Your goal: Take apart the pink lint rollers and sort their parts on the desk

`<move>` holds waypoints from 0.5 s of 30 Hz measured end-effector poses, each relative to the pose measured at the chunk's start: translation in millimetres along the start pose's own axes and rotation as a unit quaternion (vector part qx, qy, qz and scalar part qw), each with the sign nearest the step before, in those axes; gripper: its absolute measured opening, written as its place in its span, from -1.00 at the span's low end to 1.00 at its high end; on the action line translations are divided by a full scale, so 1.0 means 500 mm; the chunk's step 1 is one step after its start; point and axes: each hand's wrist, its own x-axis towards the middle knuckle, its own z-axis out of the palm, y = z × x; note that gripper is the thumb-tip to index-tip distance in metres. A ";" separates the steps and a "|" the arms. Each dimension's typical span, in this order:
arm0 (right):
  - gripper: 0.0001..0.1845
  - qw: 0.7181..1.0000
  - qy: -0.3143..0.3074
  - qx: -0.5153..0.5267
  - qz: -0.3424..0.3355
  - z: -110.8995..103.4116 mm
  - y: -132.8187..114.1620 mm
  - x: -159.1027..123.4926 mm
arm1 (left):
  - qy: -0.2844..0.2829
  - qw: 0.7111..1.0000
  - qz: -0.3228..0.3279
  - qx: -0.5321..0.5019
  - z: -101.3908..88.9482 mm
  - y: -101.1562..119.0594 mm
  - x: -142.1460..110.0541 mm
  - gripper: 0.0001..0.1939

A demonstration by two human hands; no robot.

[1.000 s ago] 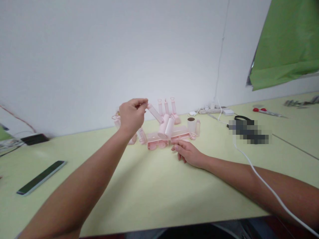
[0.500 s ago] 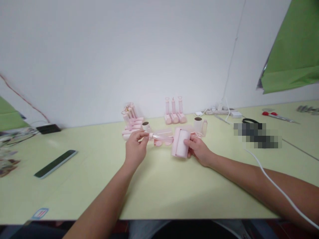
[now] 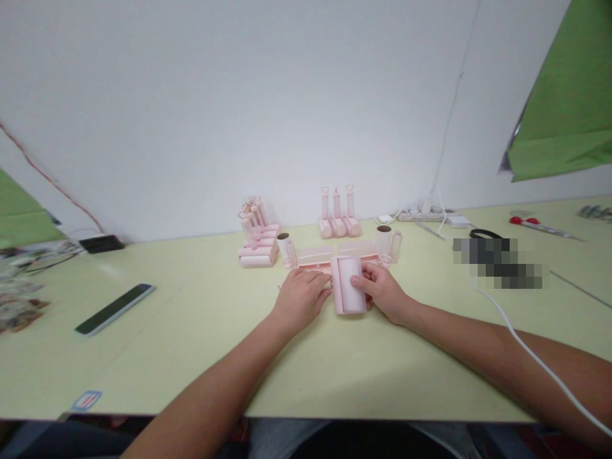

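Left hand point(image 3: 301, 297) closer in, curled round handle point(image 3: 330, 282) — right hand point(image 3: 384, 291) pinched on pink roller point(image 3: 350, 292)

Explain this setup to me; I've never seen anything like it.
There is no machine here, just a person's two bare hands. The view comes from a camera worn on the person's head, looking forward and down. The right hand holds a pink roller. The left hand is closed at the roller's left side, hiding most of what it grips. On the pale yellow-green table, three similar rollers rest near the wall, handles up, and more are grouped to their left. Two white rolls stand upright nearer the hands. A phone-like device lies further left, and red-handled scissors lie far right.
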 end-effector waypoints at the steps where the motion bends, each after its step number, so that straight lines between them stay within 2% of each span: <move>1: -0.56 1.000 -0.001 -0.003 0.001 0.000 -0.002 0.000 | -0.002 1.000 0.001 0.002 0.000 -0.002 -0.001 -0.77; 6: -0.56 1.000 0.003 -0.009 -0.014 0.002 -0.016 0.000 | -0.003 1.000 0.002 -0.001 0.003 -0.017 -0.004 -0.77; 10: -0.58 0.998 0.025 -0.046 -0.027 -0.015 -0.018 0.013 | 0.004 1.000 -0.015 -0.016 0.006 -0.047 -0.009 -0.76; 13: -0.62 0.983 0.042 -0.167 -0.064 -0.043 -0.022 0.027 | 0.016 0.999 -0.034 -0.028 0.005 -0.071 -0.014 -0.76; 15: -0.64 0.952 0.038 -0.287 -0.099 -0.065 -0.031 0.033 | 0.025 0.998 -0.050 -0.037 0.002 -0.081 -0.016 -0.77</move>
